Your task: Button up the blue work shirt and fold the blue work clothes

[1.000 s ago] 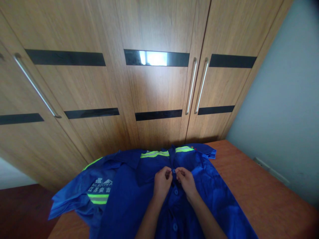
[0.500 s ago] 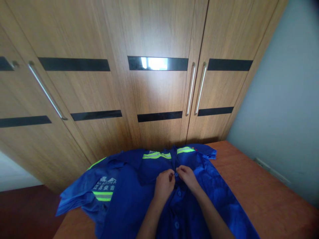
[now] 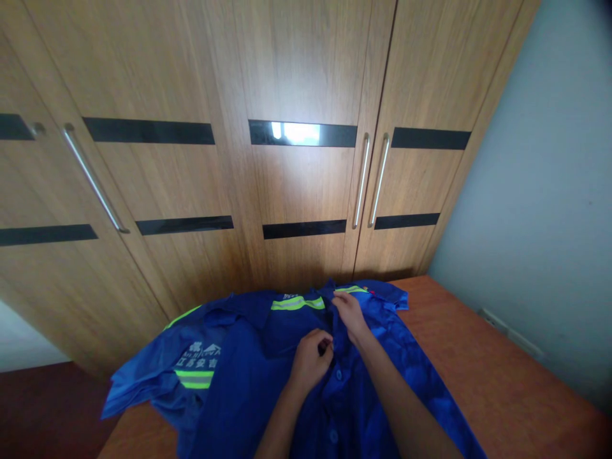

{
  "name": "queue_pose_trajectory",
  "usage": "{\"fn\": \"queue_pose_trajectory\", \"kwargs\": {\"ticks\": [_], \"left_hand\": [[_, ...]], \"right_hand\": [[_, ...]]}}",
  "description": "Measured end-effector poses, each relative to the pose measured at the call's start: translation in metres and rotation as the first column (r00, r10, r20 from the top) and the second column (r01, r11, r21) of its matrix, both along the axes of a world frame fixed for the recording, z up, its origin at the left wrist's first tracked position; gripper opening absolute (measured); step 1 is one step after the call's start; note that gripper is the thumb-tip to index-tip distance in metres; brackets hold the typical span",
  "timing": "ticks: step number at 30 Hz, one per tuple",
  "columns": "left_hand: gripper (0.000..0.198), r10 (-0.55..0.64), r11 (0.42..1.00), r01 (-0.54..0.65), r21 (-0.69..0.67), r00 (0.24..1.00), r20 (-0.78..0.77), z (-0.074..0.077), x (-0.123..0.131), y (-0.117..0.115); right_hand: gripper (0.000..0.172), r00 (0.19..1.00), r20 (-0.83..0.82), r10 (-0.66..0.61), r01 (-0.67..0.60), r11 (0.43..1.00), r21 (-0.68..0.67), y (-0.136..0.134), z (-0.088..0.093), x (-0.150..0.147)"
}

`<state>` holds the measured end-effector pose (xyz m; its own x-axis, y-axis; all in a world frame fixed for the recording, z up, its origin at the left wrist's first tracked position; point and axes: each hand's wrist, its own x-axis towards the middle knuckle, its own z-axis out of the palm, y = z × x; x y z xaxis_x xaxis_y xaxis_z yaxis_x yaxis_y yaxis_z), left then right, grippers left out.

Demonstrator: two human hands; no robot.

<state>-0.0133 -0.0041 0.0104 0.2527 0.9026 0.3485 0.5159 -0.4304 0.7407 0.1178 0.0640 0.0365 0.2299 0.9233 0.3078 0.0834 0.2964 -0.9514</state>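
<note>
A blue work shirt (image 3: 248, 382) with yellow-green and silver reflective strips lies spread out, its collar end away from me. My left hand (image 3: 313, 356) pinches the edge of the front placket, thumb and forefinger together. Farther up, near the collar, my right hand (image 3: 348, 311) grips the other part of the placket with its fingers closed. Below my hands a round blue button (image 3: 339, 375) shows on the placket, and a lower button (image 3: 333, 436) sits nearer to me. What lies right between my fingertips is too small to make out.
The shirt rests on a reddish-brown wooden surface (image 3: 459, 344). Behind it stands a wooden wardrobe (image 3: 301, 185) with black strips and long metal handles. A pale wall (image 3: 540, 210) borders the right side, with a socket strip (image 3: 511, 333) low on it.
My right hand has moved up the placket toward the collar, away from my left hand. My left hand stays pinched on the placket, slightly lower. The view has shifted a little.
</note>
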Motion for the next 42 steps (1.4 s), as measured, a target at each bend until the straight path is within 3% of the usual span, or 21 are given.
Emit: {"fn": "queue_pose_trajectory", "kwargs": {"ticks": [6, 9, 12, 18, 22, 26, 29, 33, 38, 42], "left_hand": [[0.024, 0.193, 0.976, -0.201, 0.087, 0.976, 0.098, 0.022, -0.008, -0.005], [0.021, 0.263, 0.955, -0.25, 0.157, 0.963, -0.065, 0.032, -0.01, 0.003], [0.021, 0.225, 0.972, -0.197, 0.127, 0.936, -0.272, 0.036, -0.005, 0.025], [0.014, 0.084, 0.99, -0.129, -0.065, 0.88, -0.468, 0.013, 0.019, 0.074], [0.028, 0.06, 0.978, -0.152, -0.141, 0.858, -0.509, -0.005, 0.03, 0.083], [0.021, 0.103, 0.971, -0.19, -0.144, 0.88, -0.464, -0.01, 0.031, 0.082], [0.009, 0.173, 0.969, -0.225, -0.097, 0.908, -0.381, -0.005, 0.023, 0.077], [0.011, 0.257, 0.965, -0.263, 0.001, 0.943, -0.212, 0.013, 0.006, 0.059], [0.013, 0.245, 0.968, -0.244, 0.066, 0.97, -0.009, 0.038, -0.011, 0.01], [0.013, 0.168, 0.983, -0.176, 0.059, 0.978, 0.124, 0.036, -0.013, -0.032]], "right_hand": [[0.025, 0.998, -0.02, 0.067, -0.067, 0.998, -0.004, -0.043, 0.023, 0.025], [0.022, 0.997, 0.008, 0.077, -0.077, 0.997, -0.013, -0.067, 0.017, 0.03], [0.023, 0.997, 0.082, 0.009, -0.006, 0.999, -0.034, -0.078, -0.007, 0.029], [0.032, 0.997, 0.002, -0.083, 0.083, 0.988, -0.128, -0.071, -0.06, 0.022], [0.036, 0.994, -0.057, -0.097, 0.088, 0.986, -0.142, -0.068, -0.07, 0.023], [0.036, 0.987, -0.116, -0.115, 0.096, 0.983, -0.156, -0.068, -0.071, 0.027], [0.036, 0.977, -0.159, -0.145, 0.118, 0.978, -0.17, -0.068, -0.071, 0.029], [0.037, 0.963, -0.208, -0.174, 0.141, 0.976, -0.165, -0.071, -0.064, 0.03], [0.032, 0.97, -0.234, -0.062, 0.051, 0.997, -0.053, -0.08, -0.046, 0.024], [0.024, 0.993, -0.116, 0.036, -0.033, 0.999, 0.03, -0.09, -0.045, 0.017]]}}
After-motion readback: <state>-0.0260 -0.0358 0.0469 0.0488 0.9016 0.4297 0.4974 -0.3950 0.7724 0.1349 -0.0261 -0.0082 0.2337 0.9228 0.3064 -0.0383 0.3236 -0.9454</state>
